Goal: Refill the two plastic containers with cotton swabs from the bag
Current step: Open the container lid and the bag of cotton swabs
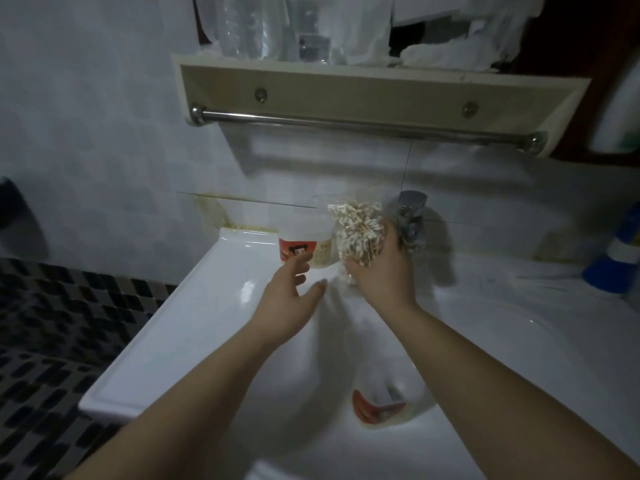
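Clear plastic wraps the bundle of cotton swabs. In the head view, the bag (356,226) stands up in the right hand (381,271), whose fingers curl round its lower half, just beside the tap (410,216). The left hand (292,294) is spread loose with nothing in it. Its fingertips are at the red label of the upright container (304,242) on the back ledge of the sink (156,323), though whether they touch it I cannot tell. A second container (384,400) lies tipped in the basin below the right forearm, its contents too blurred to read.

I judge this to be the start of the first refill: the bag is raised, but no swabs are going in yet. Next, the left hand should steady or lift the upright container, and the bag's mouth must come open over it. If that container is lidded, the lid comes off first.

Count: one bag, two containers, two hands, one tap. The swabs are far too many to count.
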Available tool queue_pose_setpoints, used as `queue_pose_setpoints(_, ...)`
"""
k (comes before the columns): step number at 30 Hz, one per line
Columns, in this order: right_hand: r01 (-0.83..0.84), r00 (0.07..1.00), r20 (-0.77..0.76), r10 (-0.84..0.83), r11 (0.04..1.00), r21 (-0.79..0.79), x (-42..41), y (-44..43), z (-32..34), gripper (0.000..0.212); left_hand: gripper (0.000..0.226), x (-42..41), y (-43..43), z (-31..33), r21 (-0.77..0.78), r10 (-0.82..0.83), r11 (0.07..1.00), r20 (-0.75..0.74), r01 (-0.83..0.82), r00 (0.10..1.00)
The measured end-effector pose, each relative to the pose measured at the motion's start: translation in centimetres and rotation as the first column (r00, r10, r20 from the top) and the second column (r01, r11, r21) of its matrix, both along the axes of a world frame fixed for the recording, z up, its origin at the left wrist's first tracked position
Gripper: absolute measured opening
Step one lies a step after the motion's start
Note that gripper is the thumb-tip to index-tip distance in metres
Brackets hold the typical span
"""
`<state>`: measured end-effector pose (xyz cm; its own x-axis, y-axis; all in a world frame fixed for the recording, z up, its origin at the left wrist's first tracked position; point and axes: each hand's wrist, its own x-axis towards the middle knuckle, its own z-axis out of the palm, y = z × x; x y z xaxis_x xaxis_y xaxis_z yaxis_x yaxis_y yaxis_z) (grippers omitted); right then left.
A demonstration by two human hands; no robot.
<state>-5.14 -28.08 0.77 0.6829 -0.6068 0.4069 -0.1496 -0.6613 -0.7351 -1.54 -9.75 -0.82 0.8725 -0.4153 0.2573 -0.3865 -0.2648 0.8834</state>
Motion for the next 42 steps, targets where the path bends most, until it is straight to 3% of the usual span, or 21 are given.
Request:
queue_pose_setpoints(3,-0.103,0.994,-0.024,0.105,0.992,0.069,-3.0,0.0,-0.1,0.089,0.048,-0.7,0.1,0.9,-0.147,-0.009,0.989,-0.188,-0.019,0.982)
queue_pose_setpoints(7,-0.246,0.964,-0.084,0.254,0.965,0.09,-7.8,-0.2,-0.3,0.084,0.037,-1.9,-0.2,1.8,-0.267,-0.009,0.962,-0.247,-0.059,0.969)
queue_pose_setpoints(10,-0.333,0.924,-0.144,0.355,0.93,0.157,-11.6,-1.4,-0.7,0.09,0.026,-3.0,-0.8,2.4,-0.379,-0.065,0.92,-0.388,-0.095,0.919)
queue_pose_setpoints(14,-0.391,0.878,-0.209,0.431,0.897,0.207,-16.4,-3.9,-0.3,0.076,0.019,-5.1,-2.8,2.5,-0.355,-0.17,0.935,-0.412,0.014,0.895)
queue_pose_setpoints(18,-0.398,0.868,-0.196,0.456,0.876,0.274,-19.4,-6.9,-0.2,0.077,0.034,-7.4,-5.8,2.4,-0.258,-0.34,0.933,-0.41,0.25,0.846)
queue_pose_setpoints(23,-0.311,0.895,-0.219,0.388,0.896,0.316,-21.2,-10.4,-2.5,0.077,0.013,-9.1,-9.8,1.5,-0.191,-0.366,0.93,-0.442,0.313,0.819)
queue_pose_setpoints(27,-0.231,0.87,-0.347,0.351,0.911,0.342,-21.1,-11.9,-3.8,0.081,0.009,-9.6,-11.9,-0.5,-0.153,-0.309,0.951,-0.498,0.269,0.81)
queue_pose_setpoints(32,-0.21,0.844,-0.468,0.261,0.965,0.159,-20.1,-11.7,-4.6,0.075,0.012,-9.3,-11.9,-3.2,-0.145,-0.241,0.97,-0.592,0.193,0.769)
queue_pose_setpoints(34,-0.142,0.889,-0.436,0.137,0.99,0.022,-19.6,-11.2,-4.3,0.059,0.018,-9.3,-11.5,-3.4,-0.161,-0.262,0.965,-0.604,0.207,0.753)
queue_pose_setpoints(37,0.053,0.982,-0.178,-0.064,0.997,-0.064,-19.0,-10.1,-3.8,0.005,0.026,-9.3,-10.9,-3.2,-0.197,-0.341,0.94,-0.554,0.278,0.76)
queue_pose_setpoints(39,0.042,0.992,-0.12,-0.046,0.998,-0.037,-18.5,-9.3,-3.7,0.012,0.022,-9.5,-10.9,-3.1,-0.229,-0.381,0.924,-0.543,0.305,0.748)
queue_pose_setpoints(42,-0.051,0.974,-0.224,0.044,0.998,-0.024,-17.6,-7.8,-3.6,0.012,0.027,-9.8,-11.0,-2.8,-0.232,-0.429,0.903,-0.519,0.361,0.739)
